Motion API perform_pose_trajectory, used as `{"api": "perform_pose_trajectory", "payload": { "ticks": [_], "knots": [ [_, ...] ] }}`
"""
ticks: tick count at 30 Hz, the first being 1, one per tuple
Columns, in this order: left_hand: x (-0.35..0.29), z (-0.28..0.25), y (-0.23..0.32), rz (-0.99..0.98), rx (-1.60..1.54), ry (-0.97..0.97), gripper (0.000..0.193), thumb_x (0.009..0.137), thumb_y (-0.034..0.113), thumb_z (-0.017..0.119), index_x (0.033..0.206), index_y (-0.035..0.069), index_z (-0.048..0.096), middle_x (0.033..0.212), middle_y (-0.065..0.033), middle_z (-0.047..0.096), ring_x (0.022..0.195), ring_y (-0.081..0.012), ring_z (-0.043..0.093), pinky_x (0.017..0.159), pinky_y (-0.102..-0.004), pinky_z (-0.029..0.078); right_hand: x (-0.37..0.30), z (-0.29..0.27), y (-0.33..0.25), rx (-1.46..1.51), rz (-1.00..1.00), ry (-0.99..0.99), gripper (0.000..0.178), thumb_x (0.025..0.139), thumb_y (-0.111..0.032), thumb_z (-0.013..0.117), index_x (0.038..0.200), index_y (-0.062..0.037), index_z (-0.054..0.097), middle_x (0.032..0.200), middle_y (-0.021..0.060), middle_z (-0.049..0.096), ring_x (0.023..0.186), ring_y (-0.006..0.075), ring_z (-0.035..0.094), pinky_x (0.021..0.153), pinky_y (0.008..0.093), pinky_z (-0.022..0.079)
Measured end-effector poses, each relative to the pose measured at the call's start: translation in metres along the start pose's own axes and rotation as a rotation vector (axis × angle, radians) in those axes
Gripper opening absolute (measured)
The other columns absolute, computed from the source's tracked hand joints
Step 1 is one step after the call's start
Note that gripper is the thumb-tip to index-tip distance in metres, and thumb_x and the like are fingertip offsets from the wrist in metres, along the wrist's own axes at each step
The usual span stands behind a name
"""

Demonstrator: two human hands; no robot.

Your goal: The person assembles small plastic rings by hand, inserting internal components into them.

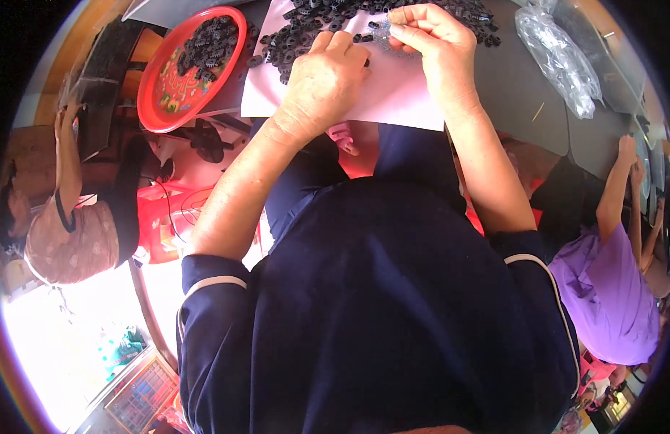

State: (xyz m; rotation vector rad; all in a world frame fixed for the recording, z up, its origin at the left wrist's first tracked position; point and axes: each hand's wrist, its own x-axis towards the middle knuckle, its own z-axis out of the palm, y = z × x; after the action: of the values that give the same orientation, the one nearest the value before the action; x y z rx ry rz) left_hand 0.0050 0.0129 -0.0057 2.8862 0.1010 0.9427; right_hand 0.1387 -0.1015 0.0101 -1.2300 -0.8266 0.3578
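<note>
Small black plastic parts (306, 29) lie in a loose heap on a white sheet (400, 108) on the table. My left hand (328, 76) rests over the near side of this heap, its fingers curled down. A dark piece (366, 63) shows at its thumb side; the fingertips are mostly hidden. To the right, my right hand (442, 50) is raised above the sheet with thumb and forefinger pinched together. A see-through, glinting piece (384, 32), which looks like thin clear plastic, hangs by its fingertips; its exact kind cannot be made out.
At the left stands a round red tray (153, 108) with more black parts in it. A clear plastic bag (563, 61) lies on the grey tabletop (519, 108) at the right. Other people sit on both sides, one in a purple top (606, 289), one in a brownish patterned top (74, 242).
</note>
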Motion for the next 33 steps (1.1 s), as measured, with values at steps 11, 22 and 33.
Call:
{"api": "perform_pose_trajectory", "payload": {
  "ticks": [11,22,33],
  "knots": [
    [0.007,-0.012,-0.016,0.065,-0.238,-0.114,0.019,0.074,0.009,0.069,0.093,0.007,0.065,0.087,-0.0088,0.058,0.088,-0.0292,0.059,0.076,-0.0396,0.051,0.000,-0.001,0.003,0.020,-0.007,-0.004,0.007,0.081,0.005,0.063,0.087,0.0004,0.065,0.080,-0.0002,0.063,0.072,0.0055,0.056,0.067,0.0192,0.045],
    [0.008,-0.005,-0.009,0.053,-0.122,-0.041,0.015,0.078,0.007,0.065,0.093,0.009,0.066,0.084,-0.0074,0.057,0.085,-0.0282,0.060,0.075,-0.0393,0.051,0.001,-0.004,0.011,0.107,-0.022,-0.001,0.008,0.082,0.006,0.063,0.089,0.0019,0.064,0.082,0.0017,0.064,0.076,0.0066,0.058,0.071,0.0199,0.046],
    [0.009,-0.009,-0.019,0.006,-0.211,-0.151,0.018,0.075,0.002,0.061,0.090,0.009,0.068,0.080,-0.0102,0.059,0.085,-0.0306,0.063,0.074,-0.0388,0.053,-0.002,-0.004,-0.001,0.057,-0.007,0.000,0.007,0.082,0.005,0.063,0.088,0.0010,0.065,0.081,0.0005,0.063,0.074,0.0060,0.057,0.068,0.0190,0.045]
  ]
}}
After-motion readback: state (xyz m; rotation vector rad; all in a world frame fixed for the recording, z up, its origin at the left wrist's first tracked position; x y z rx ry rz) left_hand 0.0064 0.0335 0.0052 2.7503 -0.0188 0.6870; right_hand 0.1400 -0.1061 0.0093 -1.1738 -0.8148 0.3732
